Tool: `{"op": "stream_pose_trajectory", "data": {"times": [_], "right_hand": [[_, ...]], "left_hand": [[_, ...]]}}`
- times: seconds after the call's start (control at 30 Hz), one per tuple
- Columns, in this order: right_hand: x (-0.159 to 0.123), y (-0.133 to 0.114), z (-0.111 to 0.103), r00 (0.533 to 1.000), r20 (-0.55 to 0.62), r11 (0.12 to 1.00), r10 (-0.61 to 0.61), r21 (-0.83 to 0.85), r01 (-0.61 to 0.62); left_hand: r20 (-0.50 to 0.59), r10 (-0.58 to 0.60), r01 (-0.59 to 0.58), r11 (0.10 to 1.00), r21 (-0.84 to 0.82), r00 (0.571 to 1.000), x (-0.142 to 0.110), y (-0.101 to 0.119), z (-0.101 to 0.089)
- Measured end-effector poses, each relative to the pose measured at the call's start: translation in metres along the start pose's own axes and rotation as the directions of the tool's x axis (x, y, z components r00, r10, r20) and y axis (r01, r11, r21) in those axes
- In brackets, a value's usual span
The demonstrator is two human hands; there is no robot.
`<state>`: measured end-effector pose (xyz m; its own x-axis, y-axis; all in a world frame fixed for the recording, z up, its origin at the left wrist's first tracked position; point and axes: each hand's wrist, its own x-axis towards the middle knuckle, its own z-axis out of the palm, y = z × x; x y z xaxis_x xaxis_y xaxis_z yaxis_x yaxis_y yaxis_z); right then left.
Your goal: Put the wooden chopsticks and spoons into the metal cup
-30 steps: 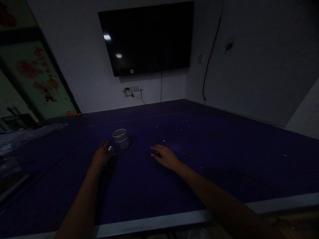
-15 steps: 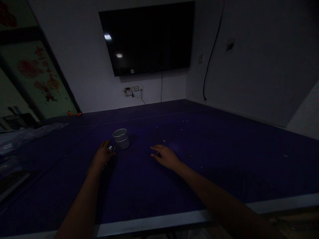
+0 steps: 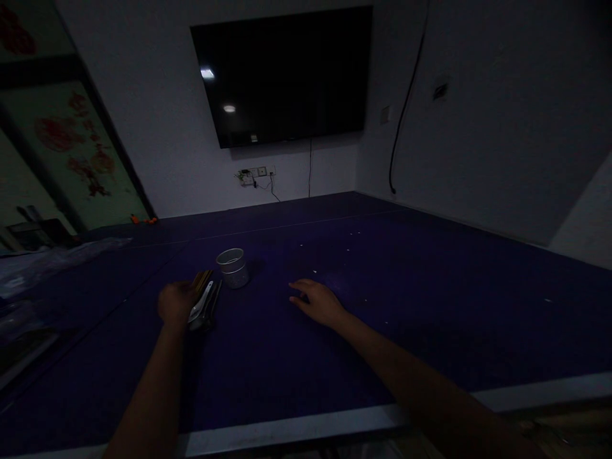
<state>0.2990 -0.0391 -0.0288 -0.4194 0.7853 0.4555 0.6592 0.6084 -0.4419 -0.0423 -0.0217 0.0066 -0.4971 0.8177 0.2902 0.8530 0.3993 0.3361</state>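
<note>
My left hand [image 3: 176,302] is at a bundle of wooden chopsticks [image 3: 203,278], its fingers closed on them, though the hand hides part of the bundle. Beside them lies a white spoon [image 3: 201,302], and a dark spoon [image 3: 208,312] is to the right of that. A grey metal cup with small holes [image 3: 233,269] stands upright just past the spoons. My right hand [image 3: 318,302] rests on the purple table top [image 3: 268,357], fingers apart, holding nothing.
Small white scraps [image 3: 314,272] dot the table. Clear plastic wrapping [image 3: 57,258] and a flat dark item [image 3: 23,354] lie at the left. Orange pieces [image 3: 143,220] sit near the wall. A television [image 3: 287,76] hangs above the sockets [image 3: 258,172].
My left hand has moved left, off the spoons and onto the chopsticks, so the white and dark spoons now show. My right hand and the cup have stayed put.
</note>
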Motion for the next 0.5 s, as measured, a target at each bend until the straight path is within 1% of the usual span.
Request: {"op": "stream_pose_trajectory", "data": {"times": [0.07,0.1,0.23,0.33,0.5], "right_hand": [[0.0,0.001,0.0,1.0,0.006,1.0,0.0,-0.005,0.0],[0.0,0.001,0.0,1.0,0.007,1.0,0.003,-0.011,-0.003],[-0.001,0.001,-0.001,1.0,0.008,1.0,0.017,-0.024,-0.017],[-0.001,0.001,-0.001,1.0,0.005,0.999,0.017,-0.028,-0.017],[-0.001,0.003,0.0,1.0,0.008,1.0,0.011,-0.027,-0.011]], "left_hand": [[0.039,-0.07,0.071,0.997,-0.007,0.997,0.001,-0.006,0.001],[0.066,-0.082,0.083,0.996,-0.016,0.994,0.002,-0.008,0.002],[0.156,-0.067,0.075,0.996,-0.045,0.986,0.003,-0.012,0.007],[0.15,-0.065,0.074,0.996,-0.055,0.987,0.006,-0.013,0.01],[0.094,-0.012,0.016,0.999,-0.036,0.995,0.009,-0.015,0.012]]}}
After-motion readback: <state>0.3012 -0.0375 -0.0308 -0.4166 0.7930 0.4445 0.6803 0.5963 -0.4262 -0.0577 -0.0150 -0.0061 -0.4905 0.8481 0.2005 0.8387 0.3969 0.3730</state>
